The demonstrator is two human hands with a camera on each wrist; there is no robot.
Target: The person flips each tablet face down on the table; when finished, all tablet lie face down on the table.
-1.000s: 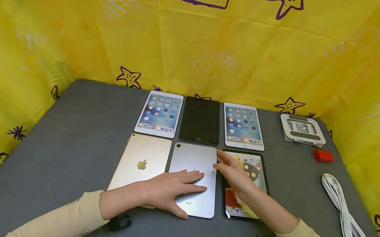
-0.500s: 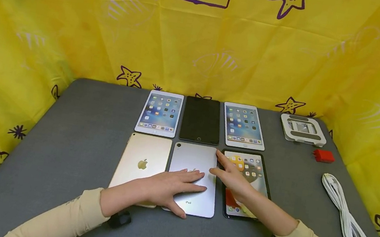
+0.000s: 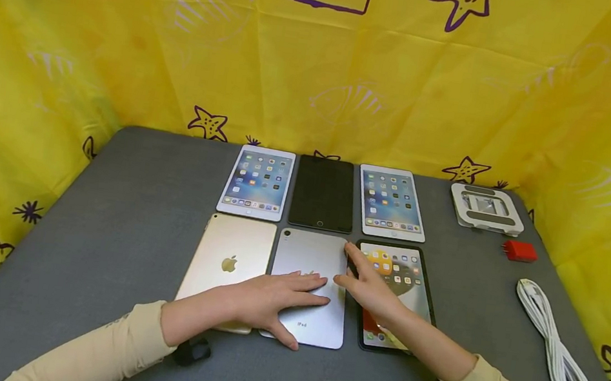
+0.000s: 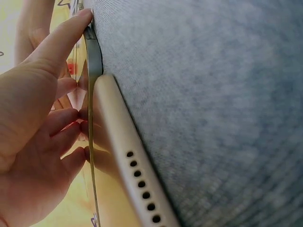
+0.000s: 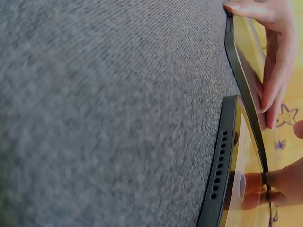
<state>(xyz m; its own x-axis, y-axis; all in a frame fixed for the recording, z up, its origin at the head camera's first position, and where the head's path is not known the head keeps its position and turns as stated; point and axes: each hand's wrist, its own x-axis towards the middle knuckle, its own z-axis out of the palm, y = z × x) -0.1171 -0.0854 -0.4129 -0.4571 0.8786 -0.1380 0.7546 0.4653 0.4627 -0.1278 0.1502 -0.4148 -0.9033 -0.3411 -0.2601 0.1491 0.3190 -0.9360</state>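
A silver iPad [image 3: 310, 256] lies back side up in the middle of the near row, its camera at the top left. My left hand [image 3: 278, 304] rests across its lower part with spread fingers, and the thumb reaches its bottom edge, as the left wrist view also shows. At its right edge my right hand [image 3: 375, 295] touches with extended fingers near the upper corner, passing over a black-edged tablet [image 3: 411, 264] with a lit screen. To the left is a gold iPad [image 3: 239, 246], back up, partly covered by my left wrist.
Behind stand in a row a white tablet [image 3: 259, 177], a dark-screened tablet [image 3: 324, 193] and another white tablet [image 3: 392, 199], all lying flat. On the right are a grey-white folding stand [image 3: 487, 209], a red charger plug [image 3: 520, 251] and a coiled white cable [image 3: 555, 349].
My right hand has slid slightly left and down along the iPad's edge. The silver iPad has shifted a little to the left, with my left hand still resting on it.
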